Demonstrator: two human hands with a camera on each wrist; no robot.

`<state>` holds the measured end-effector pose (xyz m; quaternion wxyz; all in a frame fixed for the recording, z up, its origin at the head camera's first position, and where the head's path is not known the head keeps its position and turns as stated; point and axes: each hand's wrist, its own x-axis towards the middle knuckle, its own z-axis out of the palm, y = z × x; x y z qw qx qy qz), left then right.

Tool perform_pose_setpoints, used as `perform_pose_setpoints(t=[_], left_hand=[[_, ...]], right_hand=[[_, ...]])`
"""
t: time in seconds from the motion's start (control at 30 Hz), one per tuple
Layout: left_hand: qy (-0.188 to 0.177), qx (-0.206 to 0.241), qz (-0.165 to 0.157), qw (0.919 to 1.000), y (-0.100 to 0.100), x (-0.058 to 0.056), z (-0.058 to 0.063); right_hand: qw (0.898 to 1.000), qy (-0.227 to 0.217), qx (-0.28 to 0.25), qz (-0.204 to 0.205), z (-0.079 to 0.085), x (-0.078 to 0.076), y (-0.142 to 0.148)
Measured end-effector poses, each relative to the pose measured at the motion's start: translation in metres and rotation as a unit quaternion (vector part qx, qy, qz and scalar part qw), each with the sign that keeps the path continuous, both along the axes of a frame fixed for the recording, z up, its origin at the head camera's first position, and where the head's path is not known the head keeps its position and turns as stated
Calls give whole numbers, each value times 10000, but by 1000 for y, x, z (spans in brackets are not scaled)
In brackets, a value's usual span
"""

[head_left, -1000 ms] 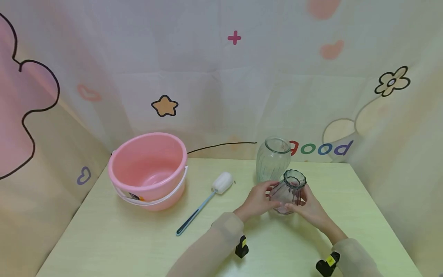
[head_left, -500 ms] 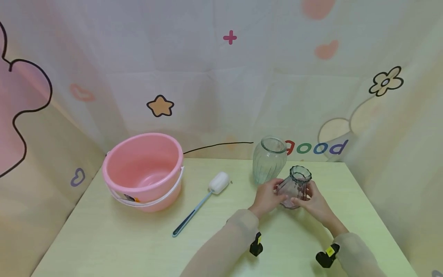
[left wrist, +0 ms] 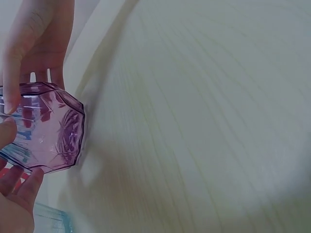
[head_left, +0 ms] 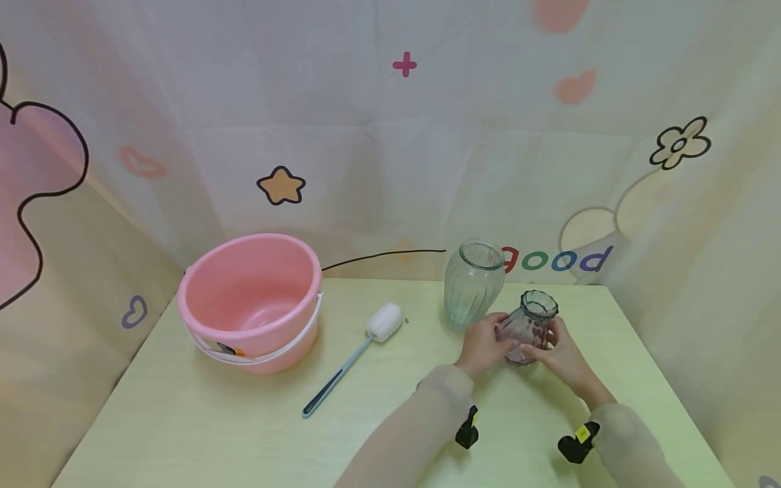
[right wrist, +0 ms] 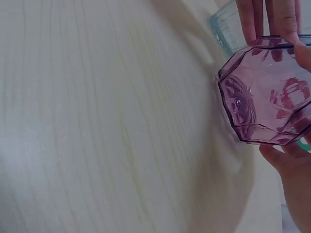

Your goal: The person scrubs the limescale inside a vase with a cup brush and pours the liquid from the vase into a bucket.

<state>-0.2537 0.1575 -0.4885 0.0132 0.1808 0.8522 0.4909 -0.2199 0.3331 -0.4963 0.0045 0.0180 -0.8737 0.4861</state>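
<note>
A small faceted glass vase (head_left: 526, 332), purple at the base and grey-green at its scalloped rim, is held upright between both hands. My left hand (head_left: 486, 347) grips its left side, thumb in front and fingers behind. On the opposite side my right hand (head_left: 567, 357) holds it the same way. In the left wrist view the purple vase (left wrist: 53, 128) shows its thick patterned base close over the table. Just behind my left hand stands a taller pale green ribbed glass vase (head_left: 474, 288); part of its lower right side is hidden.
A pink bucket (head_left: 250, 339) with a white handle stands at the left of the table (head_left: 244, 434). Between it and the vases lies a white sponge brush (head_left: 384, 322), its blue handle slanting toward the front left. A printed curtain (head_left: 366, 169) closes off the back and sides.
Both hands have carried the purple vase to the right and slightly back, away from the green vase. The head view has shifted a little to the right.
</note>
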Motion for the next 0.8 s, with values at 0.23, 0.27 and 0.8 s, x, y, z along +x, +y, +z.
perform_pose_setpoints(t=[0.23, 0.27, 0.8], left_hand=[[189, -184, -148, 9995, 10, 3, 1], [164, -204, -176, 9995, 12, 3, 1], [148, -355, -269, 9989, 20, 6, -1]], right_hand=[[9999, 58, -18, -136, -2, 5, 10], [9999, 42, 6, -137, -2, 5, 12], [9998, -38, 77, -162, -4, 9, 21]])
